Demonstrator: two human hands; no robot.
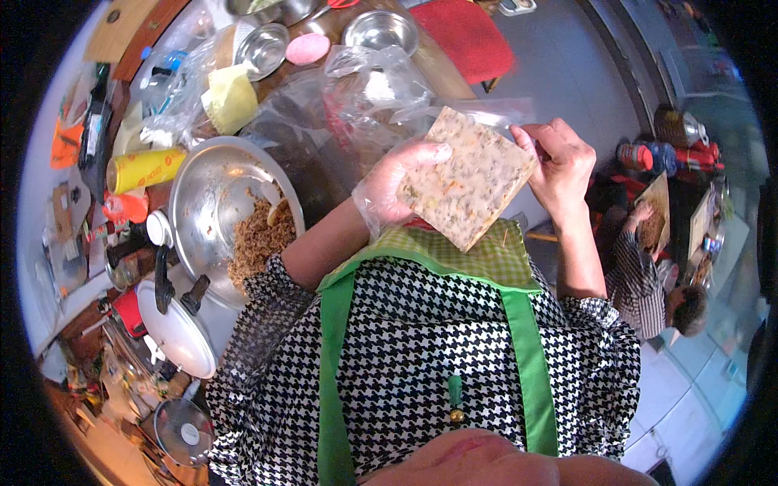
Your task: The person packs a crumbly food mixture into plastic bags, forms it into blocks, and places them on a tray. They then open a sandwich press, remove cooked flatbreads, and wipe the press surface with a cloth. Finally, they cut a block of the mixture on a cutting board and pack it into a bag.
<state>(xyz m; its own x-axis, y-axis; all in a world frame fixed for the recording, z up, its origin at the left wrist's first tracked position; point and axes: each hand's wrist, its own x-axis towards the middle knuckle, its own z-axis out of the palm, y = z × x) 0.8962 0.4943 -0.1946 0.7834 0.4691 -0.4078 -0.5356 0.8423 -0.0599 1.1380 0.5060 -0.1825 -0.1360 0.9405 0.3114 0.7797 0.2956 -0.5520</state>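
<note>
My left hand (403, 180), in a clear plastic glove, grips the left edge of a square, pale slab (468, 180) with dark and orange specks. Its thumb lies on the top face, and the fingers below are mostly hidden. At the slab's right corner is my bare right hand (561, 162), thumb and forefinger pinched together. Whatever is between those fingertips is too small to make out. The slab is held up in front of a green checked apron (421, 251).
Left of me, a big metal bowl (190, 190) holds brown crumbly filling (261, 236) and a spoon. Beyond my hands lie clear plastic bags (377, 89), metal bowls (381, 32) and a pink disc (308, 49). A red stool (466, 36) stands far off; another person (640, 283) works at right.
</note>
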